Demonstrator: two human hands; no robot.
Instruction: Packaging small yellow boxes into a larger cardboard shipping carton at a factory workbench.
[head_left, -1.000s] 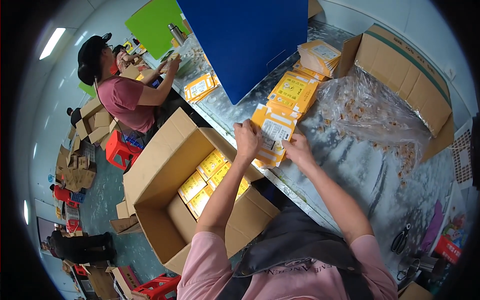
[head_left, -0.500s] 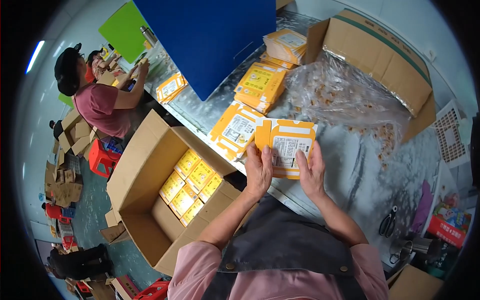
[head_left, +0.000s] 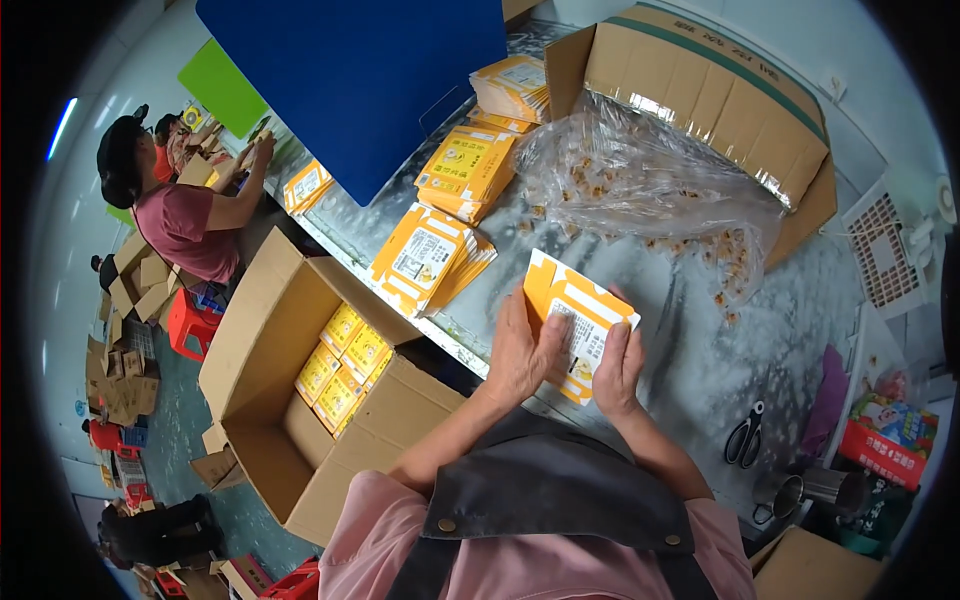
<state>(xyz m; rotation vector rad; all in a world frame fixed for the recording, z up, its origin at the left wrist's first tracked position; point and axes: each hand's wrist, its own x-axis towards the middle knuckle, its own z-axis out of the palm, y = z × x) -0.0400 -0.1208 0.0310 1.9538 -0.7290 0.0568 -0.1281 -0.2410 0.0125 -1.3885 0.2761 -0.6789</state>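
Between my hands, over the table's near edge, is a flat yellow-and-white folding carton (head_left: 587, 323), tilted, its printed white panel facing up. My left hand (head_left: 523, 350) grips its left side, with the thumb on the panel. On the right side my right hand (head_left: 618, 362) grips it, thumb on top and fingers along the edge. Left of my hands lies a stack of flat cartons (head_left: 425, 255); farther back are a second stack (head_left: 465, 170) and a third (head_left: 510, 85). An open cardboard box (head_left: 262, 345) below the table holds several filled yellow boxes (head_left: 340, 362).
Behind my hands a clear plastic bag (head_left: 640, 180) of small wrapped pieces spills from a cardboard carton (head_left: 700, 100). A blue board (head_left: 360, 80) stands at the back left. Scissors (head_left: 744, 435) and metal cups (head_left: 835, 488) lie right. A co-worker (head_left: 185, 210) works at far left.
The carton has turned clockwise and tilted in my hands, and my fingers have closed in on its sides. The whole view has shifted, moving the table's things leftward.
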